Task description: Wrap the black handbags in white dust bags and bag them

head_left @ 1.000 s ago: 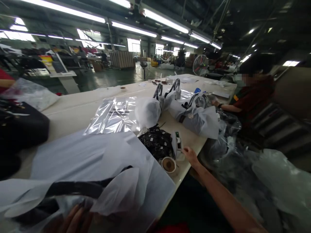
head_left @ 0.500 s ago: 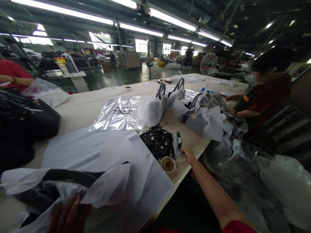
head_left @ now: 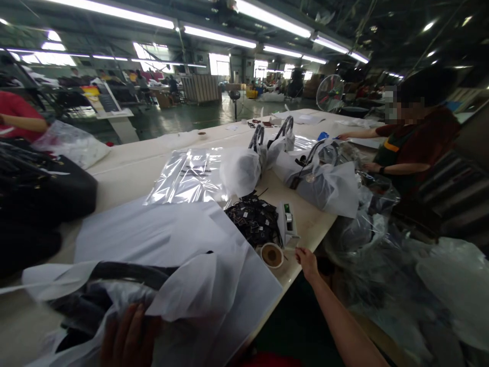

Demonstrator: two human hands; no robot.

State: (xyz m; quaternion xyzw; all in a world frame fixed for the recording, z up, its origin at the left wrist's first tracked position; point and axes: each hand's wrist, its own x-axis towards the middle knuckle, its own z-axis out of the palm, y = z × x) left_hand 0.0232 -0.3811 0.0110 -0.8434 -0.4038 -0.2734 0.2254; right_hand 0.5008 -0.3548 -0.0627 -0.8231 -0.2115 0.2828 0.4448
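At the lower left, my left hand (head_left: 128, 331) presses its bent fingers on white tissue paper (head_left: 194, 290) wrapped around a bag with a dark handle (head_left: 133, 272). Whether the fingers grip the paper or only hold it down is unclear. My right hand (head_left: 306, 261) is closed in a pinch at the table's near edge, just below a white dispenser-like holder (head_left: 287, 224) with something green in it. What it pinches is too small to make out. Beside it stand a round white tub with a brown inside (head_left: 272, 255) and a heap of black straps with small tags (head_left: 254, 221).
Clear plastic bags (head_left: 187, 176) lie flat mid-table, near tissue-wrapped handbags (head_left: 321, 186). Black bags (head_left: 69, 188) are piled at the left. A co-worker (head_left: 416, 132) stands at the right, another person's red sleeve (head_left: 19, 112) shows at the left. Loose plastic (head_left: 454, 285) heaps at lower right.
My right hand has drawn away from the white holder, slightly down and towards me. My left hand stays on the tissue paper. The co-worker's arm now reaches farther over the table.
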